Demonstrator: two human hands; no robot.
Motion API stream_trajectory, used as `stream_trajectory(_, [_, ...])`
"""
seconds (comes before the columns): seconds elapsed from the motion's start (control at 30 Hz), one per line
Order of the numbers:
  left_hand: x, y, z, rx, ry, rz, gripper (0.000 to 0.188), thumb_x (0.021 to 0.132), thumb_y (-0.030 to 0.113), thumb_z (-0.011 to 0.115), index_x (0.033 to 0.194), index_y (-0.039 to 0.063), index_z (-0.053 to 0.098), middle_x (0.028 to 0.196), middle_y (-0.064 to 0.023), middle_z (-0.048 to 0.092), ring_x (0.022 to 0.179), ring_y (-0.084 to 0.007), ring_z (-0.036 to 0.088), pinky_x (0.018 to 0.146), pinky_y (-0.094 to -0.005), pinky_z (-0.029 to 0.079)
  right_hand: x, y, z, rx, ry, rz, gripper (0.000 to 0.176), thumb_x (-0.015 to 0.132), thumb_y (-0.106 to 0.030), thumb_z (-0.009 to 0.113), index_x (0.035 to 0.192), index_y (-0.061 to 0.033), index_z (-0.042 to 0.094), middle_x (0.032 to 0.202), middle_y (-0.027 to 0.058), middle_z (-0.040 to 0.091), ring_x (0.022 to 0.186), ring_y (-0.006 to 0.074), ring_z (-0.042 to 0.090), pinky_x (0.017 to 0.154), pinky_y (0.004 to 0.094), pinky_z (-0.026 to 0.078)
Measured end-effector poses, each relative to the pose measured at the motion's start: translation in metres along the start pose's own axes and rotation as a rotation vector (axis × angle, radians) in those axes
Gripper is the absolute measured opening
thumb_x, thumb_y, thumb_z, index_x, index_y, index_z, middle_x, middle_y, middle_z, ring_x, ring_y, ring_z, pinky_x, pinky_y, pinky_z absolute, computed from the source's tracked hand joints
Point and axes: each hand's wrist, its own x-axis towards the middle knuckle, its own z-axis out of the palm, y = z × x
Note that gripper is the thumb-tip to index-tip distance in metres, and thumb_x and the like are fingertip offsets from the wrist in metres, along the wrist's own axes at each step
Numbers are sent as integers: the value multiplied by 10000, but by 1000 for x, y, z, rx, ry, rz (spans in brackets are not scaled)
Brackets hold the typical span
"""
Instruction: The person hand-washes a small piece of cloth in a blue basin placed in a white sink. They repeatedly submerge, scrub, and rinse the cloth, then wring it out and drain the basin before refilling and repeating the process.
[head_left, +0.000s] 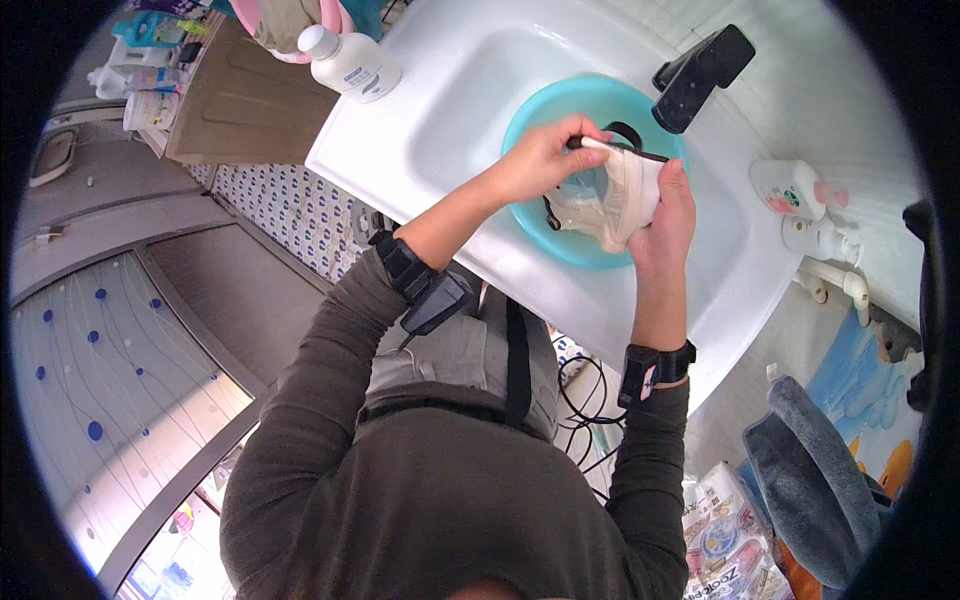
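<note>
A cream cloth item with black edging (626, 195) is stretched between both hands over a turquoise plastic basin (523, 124). Its exact kind is hard to tell; it looks like a small garment. My left hand (546, 156) pinches the dark upper edge between thumb and fingers. Along the other side, my right hand (666, 214) grips the cloth with the thumb on top. A black strap (624, 135) loops up beyond the fingers, and part of the cloth hangs low inside the basin. The basin stands in a white washbasin (450, 120).
A black faucet (701, 79) juts over the basin's far right edge. One white capped bottle (352, 64) stands on the left rim; two pump bottles (787, 187) (814, 238) are at the right. Black cables (585, 405) lie below, near a grey plush cloth (817, 480).
</note>
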Motion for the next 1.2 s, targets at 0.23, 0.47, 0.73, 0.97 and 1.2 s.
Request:
stream_trajectory(0.23, [13, 8, 51, 73, 461, 252, 97, 861, 123, 474, 841, 39, 517, 778, -47, 565, 690, -139, 514, 631, -255, 426, 15, 36, -11, 97, 124, -26, 302, 893, -326, 456, 916, -29, 512, 909, 51, 562, 786, 153, 551, 696, 291, 461])
stream_trajectory(0.47, [29, -8, 66, 726, 458, 174, 429, 869, 323, 426, 588, 30, 564, 537, -141, 517, 480, -310, 520, 491, -402, 406, 17, 59, 5, -30, 387, -48, 333, 895, -315, 427, 714, -45, 503, 683, 9, 510, 630, 132, 480, 573, 281, 400])
stream_trajectory(0.73, [22, -4, 63, 204, 487, -197, 549, 879, 405, 394, 559, -23, 521, 564, -189, 540, 479, -314, 515, 497, -389, 403, 1, 34, 38, -290, 359, -154, 361, 905, -298, 398, 677, -35, 495, 678, 34, 527, 639, 115, 490, 559, 299, 406])
stream_trajectory(0.97, [34, 6, 41, 56, 486, -164, 535, 886, 452, 384, 573, 28, 477, 524, -49, 459, 494, -132, 434, 486, -327, 366, -10, 32, 37, -93, 90, -47, 344, 906, -340, 410, 700, -65, 428, 781, 42, 512, 705, 133, 530, 608, 296, 455])
stream_trajectory(1.2, [31, 21, 34, -473, 432, -36, 515, 887, 482, 375, 545, 96, 380, 546, 1, 357, 529, -101, 323, 509, -254, 318, -15, -1, 41, 169, 116, 64, 305, 891, -401, 411, 841, -100, 421, 899, 72, 544, 838, 221, 568, 738, 385, 473])
